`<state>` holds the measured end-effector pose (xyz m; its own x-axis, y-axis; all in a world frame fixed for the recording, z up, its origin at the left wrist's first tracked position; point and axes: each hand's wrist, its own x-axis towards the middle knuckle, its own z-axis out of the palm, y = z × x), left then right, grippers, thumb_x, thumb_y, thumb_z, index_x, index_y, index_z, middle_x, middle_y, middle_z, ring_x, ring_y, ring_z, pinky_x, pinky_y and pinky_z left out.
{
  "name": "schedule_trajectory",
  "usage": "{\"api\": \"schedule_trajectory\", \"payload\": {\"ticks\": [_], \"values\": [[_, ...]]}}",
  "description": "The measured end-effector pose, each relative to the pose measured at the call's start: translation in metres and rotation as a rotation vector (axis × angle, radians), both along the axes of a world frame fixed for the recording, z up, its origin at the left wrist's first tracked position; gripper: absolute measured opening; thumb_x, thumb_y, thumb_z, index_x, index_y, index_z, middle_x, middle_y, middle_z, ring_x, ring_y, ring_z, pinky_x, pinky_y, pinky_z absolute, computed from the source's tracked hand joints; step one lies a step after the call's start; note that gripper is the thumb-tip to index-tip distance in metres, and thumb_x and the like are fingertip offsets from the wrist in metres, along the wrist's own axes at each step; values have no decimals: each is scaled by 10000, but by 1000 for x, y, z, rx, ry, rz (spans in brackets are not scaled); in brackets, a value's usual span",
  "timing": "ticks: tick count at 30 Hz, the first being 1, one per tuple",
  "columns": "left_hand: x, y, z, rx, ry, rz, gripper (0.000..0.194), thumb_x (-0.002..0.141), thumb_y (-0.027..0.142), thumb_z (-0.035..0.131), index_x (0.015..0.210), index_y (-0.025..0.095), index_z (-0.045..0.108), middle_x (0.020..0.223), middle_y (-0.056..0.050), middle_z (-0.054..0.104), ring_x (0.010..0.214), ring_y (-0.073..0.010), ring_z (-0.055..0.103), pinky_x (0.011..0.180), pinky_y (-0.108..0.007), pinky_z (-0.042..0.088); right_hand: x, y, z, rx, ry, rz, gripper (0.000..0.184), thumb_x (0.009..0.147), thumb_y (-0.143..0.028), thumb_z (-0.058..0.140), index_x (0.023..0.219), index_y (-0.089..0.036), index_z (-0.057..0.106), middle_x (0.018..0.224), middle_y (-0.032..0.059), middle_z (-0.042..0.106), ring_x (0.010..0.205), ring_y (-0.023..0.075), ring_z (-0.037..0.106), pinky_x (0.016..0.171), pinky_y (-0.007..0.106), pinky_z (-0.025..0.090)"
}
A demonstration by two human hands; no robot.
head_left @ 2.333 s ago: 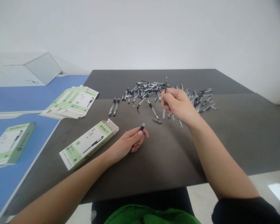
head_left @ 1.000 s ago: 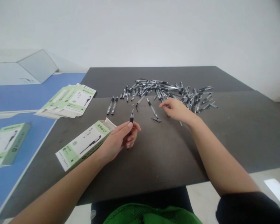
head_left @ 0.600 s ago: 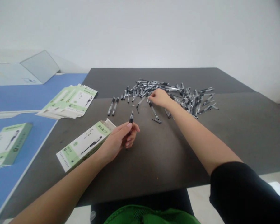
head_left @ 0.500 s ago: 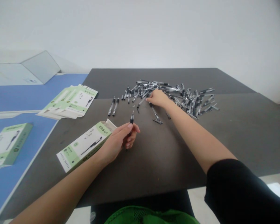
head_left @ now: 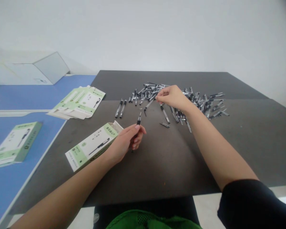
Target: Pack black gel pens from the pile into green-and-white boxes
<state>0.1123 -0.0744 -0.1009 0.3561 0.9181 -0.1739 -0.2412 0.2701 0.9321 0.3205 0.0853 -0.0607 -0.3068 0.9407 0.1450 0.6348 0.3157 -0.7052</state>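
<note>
My left hand (head_left: 127, 140) is closed round a black pen (head_left: 138, 120), held upright with its tip up, beside an open green-and-white pen box (head_left: 93, 146). My right hand (head_left: 173, 96) is raised slightly over the near edge of a pile of grey and black pens and pen parts (head_left: 181, 98), with fingers pinched on a pen (head_left: 165, 114) that slants down to the dark table (head_left: 157, 159). Two pens (head_left: 120, 108) lie side by side left of the pile. A small clip piece (head_left: 165, 125) rests on the table near the middle.
A fanned stack of flat green-and-white boxes (head_left: 79, 101) lies at the table's left edge. Another closed box (head_left: 15, 144) rests on the blue surface (head_left: 19, 95) to the left. A pale angular box (head_left: 30, 68) stands at the back left.
My right hand dropped the pen it held, reached left into the pile, pinched another pen and lifted slightly. My left hand turned its pen upright and has stayed put.
</note>
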Motion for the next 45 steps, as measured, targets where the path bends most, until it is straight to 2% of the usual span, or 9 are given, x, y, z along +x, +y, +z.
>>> {"api": "schedule_trajectory", "payload": {"ticks": [4,8,12,17,25,31,35,41,45], "values": [[3,-4,1,-5,10,-93,294,973,417,496,866,161,593,579,76,355,451,-57,297,440,-186,252,5,-43,13,-90,374,186,132,732,-254,760,800,-141,751,659,19,688,614,126,600,632,264,470],[4,-8,2,16,-5,-162,286,973,422,513,884,165,601,580,78,358,453,-56,290,439,-187,243,6,-78,21,-165,430,320,157,740,-280,774,820,-150,738,651,-8,644,602,110,539,592,256,413],[4,-9,2,20,5,-197,266,980,401,511,887,167,597,579,79,363,452,-56,282,437,-192,226,4,-96,22,-179,426,361,148,795,-285,739,846,-148,716,648,-21,597,586,100,478,555,257,352],[5,-10,1,24,35,-209,280,981,413,509,889,164,600,577,82,353,455,-56,266,442,-202,200,0,-104,21,-162,357,377,117,847,-252,679,857,-137,696,604,-45,517,556,89,406,524,259,290],[4,-9,2,50,104,-191,288,966,438,537,895,165,597,577,83,363,457,-60,279,449,-215,202,-1,-106,18,-199,338,397,163,852,-307,692,833,-146,678,598,-47,508,548,85,392,518,256,276],[4,-10,5,31,123,-187,290,954,442,559,884,164,606,577,85,346,460,-60,264,438,-212,195,2,-108,23,-215,303,400,112,836,-264,681,817,-154,681,594,-44,522,548,92,421,514,252,304],[4,-10,4,40,122,-187,298,943,447,575,884,159,625,577,84,334,464,-62,258,433,-210,193,-1,-110,21,-237,267,431,89,836,-243,673,828,-158,699,642,-20,608,584,105,499,551,253,369],[4,-10,4,45,108,-115,433,968,509,456,883,136,658,619,58,374,462,-68,296,436,-225,255,-9,-112,5,-425,545,425,227,782,-355,783,811,-157,677,664,11,711,684,151,659,697,288,486],[8,-11,5,86,147,20,356,933,475,568,850,140,659,634,47,432,480,-65,346,439,-218,251,-14,-114,-1,-437,635,348,317,705,-409,854,776,-160,671,659,9,714,671,152,661,696,290,496]]}}
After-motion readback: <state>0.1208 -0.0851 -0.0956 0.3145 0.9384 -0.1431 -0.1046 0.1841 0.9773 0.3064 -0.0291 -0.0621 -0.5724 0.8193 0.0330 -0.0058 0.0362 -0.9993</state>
